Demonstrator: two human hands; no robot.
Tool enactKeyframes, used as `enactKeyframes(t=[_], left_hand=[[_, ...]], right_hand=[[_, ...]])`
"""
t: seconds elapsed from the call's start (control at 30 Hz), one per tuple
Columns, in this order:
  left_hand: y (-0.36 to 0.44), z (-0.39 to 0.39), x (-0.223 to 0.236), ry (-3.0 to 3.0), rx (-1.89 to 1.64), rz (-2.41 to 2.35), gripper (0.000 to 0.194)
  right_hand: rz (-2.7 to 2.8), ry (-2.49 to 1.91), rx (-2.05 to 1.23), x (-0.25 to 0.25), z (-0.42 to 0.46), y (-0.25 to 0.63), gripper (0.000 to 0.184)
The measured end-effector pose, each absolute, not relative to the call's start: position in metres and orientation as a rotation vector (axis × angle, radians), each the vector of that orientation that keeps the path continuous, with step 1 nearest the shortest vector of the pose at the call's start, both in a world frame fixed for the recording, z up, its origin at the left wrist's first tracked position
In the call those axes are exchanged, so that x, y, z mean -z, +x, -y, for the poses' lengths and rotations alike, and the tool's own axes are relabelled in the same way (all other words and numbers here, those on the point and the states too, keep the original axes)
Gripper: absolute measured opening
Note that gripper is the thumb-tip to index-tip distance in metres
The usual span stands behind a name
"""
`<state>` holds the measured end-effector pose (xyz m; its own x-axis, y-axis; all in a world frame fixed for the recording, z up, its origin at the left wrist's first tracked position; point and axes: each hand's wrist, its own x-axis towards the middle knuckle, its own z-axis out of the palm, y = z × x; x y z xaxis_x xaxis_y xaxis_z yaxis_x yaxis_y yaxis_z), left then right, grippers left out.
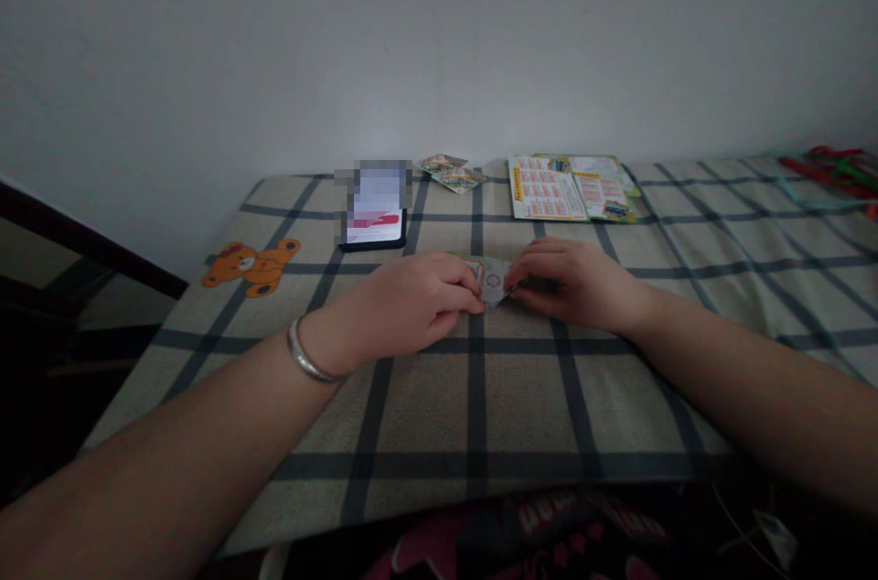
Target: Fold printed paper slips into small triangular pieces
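A small folded piece of printed paper [492,280] lies on the checked cloth [425,397] between my two hands. My left hand [404,306], with a silver bangle on its wrist, is curled and pinches the paper's left side. From the other side, my right hand [572,280] has its fingers closed on the paper's right edge. Both hands rest on the cloth near the middle of the surface. Much of the paper is hidden under my fingers.
A lit phone [374,212] lies behind my left hand. Two small folded paper pieces [451,172] sit near the wall, and a printed calendar sheet [569,187] lies at the back right. A teddy bear print [252,265] marks the cloth's left. Red and green items [833,168] sit far right.
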<state>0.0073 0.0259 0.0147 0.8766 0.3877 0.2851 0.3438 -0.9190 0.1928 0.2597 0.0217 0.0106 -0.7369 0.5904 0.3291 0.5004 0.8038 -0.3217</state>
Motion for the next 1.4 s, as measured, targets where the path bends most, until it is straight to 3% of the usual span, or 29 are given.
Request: enactKeyframes(t=[0.53, 1.4], left_hand=[[0.011, -0.019, -0.011, 2.937, -0.501, -0.542, 0.031], [0.012, -0.016, -0.017, 2.901, -0.491, -0.57, 0.033]], right_hand=[[2.362, -1.044, -0.444, -0.006, -0.027, 0.257, 0.01], [2.407, -1.109, -0.248, 0.002, -0.031, 0.242, 0.007]])
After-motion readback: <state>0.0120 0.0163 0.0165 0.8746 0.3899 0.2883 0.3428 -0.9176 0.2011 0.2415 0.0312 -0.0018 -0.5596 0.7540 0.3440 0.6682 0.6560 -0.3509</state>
